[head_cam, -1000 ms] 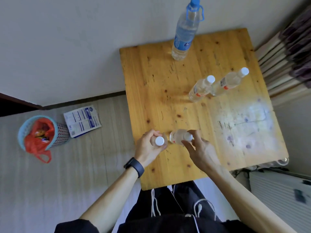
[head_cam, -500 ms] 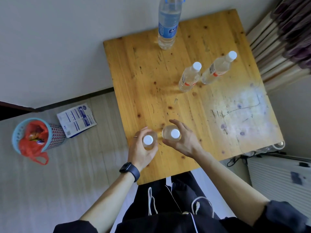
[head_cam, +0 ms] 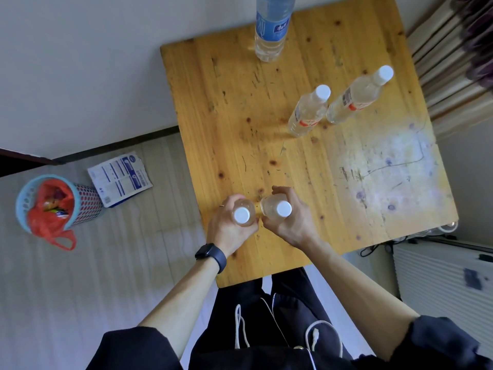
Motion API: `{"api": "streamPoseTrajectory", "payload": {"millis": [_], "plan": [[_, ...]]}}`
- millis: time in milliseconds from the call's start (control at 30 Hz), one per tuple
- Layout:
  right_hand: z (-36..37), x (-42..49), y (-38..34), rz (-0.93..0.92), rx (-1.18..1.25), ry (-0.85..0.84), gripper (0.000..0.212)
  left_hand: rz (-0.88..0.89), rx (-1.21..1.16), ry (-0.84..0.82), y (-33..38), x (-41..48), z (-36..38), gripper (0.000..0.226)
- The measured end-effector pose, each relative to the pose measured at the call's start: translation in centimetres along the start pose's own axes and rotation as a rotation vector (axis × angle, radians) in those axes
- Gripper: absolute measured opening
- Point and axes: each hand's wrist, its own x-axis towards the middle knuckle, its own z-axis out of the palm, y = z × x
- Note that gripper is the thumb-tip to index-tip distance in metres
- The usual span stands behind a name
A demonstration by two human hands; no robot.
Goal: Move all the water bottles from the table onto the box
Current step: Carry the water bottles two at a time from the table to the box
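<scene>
Water bottles stand in three places on the scratched, knotty pine table, seen from the head camera looking straight down. Nearest the person, two small clear plastic bottles with white caps sit side by side close to the table's near edge, just beside each other: the left-hand small bottle is wrapped by the left hand, fingers curled around its body, and the right-hand small bottle is wrapped the same way by the right hand, fingers and thumb closed on its sides. Whether either bottle has left the wood cannot be told from above. A black smartwatch sits on the left wrist. Farther back, toward the right side, two more clear white-capped bottles with red-and-white labels stand upright just beside each other — the nearer labelled bottle and the farther labelled bottle. At the far edge stands a large clear bottle with a blue label, its top cut off by the frame. On the floor to the left lie a blue mesh waste basket lined with a red plastic bag — and, beside it, a flattened white-and-blue printed carton.
</scene>
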Motion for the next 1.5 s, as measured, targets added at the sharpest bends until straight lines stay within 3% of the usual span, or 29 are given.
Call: {"api": "streamPoseTrajectory", "payload": {"millis": [367, 667, 967, 1167, 1500], "plan": [[-0.3, -0.3, -0.7, 0.063, -0.003, 0.151, 0.053, 0.049, 0.177, -0.107, 1.8, 2.7, -2.2, 0.051], [-5.6, -11.7, 1.8, 0.237, 0.211, 0.584, 0.047, 0.402, 0.377, -0.219, 8.2, 0.5, -1.0, 0.051], [-11.5, -23.7, 7.9, 0.360, 0.316, 0.994, 0.043, 0.718, 0.350, -0.452, 17.4, -8.6, 9.7, 0.057], [-14.3, -35.8, 14.0, 0.441, 0.321, 1.183, 0.042, 0.903, 0.380, -0.578, 22.2, -18.4, 18.4, 0.057], [-15.9, -53.8, 24.1, 0.762, 0.414, 1.518, 0.046, 1.122, 0.444, -0.938, 27.5, -35.4, 33.1, 0.048]]}}
